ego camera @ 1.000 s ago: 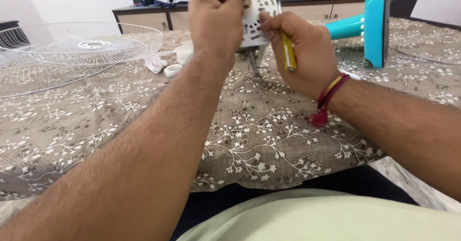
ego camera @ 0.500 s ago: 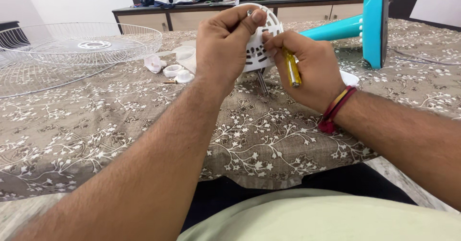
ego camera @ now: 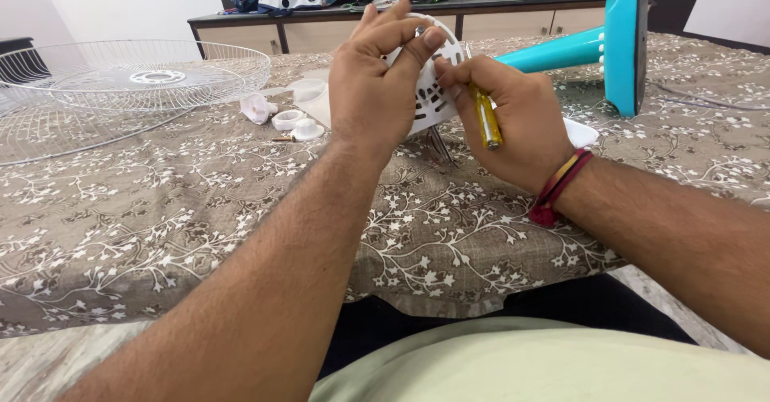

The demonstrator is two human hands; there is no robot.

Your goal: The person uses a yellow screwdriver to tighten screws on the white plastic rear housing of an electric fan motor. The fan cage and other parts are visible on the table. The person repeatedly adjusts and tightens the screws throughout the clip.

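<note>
Head view shows the left hand (ego camera: 373, 89) gripping a white slotted fan cover (ego camera: 433, 97) above the patterned counter (ego camera: 200, 210), while the right hand (ego camera: 513, 117) has its fingers (ego camera: 461, 73) wrapped around a yellow-handled screwdriver (ego camera: 487, 119) against it.

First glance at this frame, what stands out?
Both hands meet at centre top: the left hand grips a white slotted fan cover, the right hand holds a yellow-handled screwdriver against it. A wire fan guard lies far left on the floral cloth; a turquoise fan stand sits upper right.
</note>
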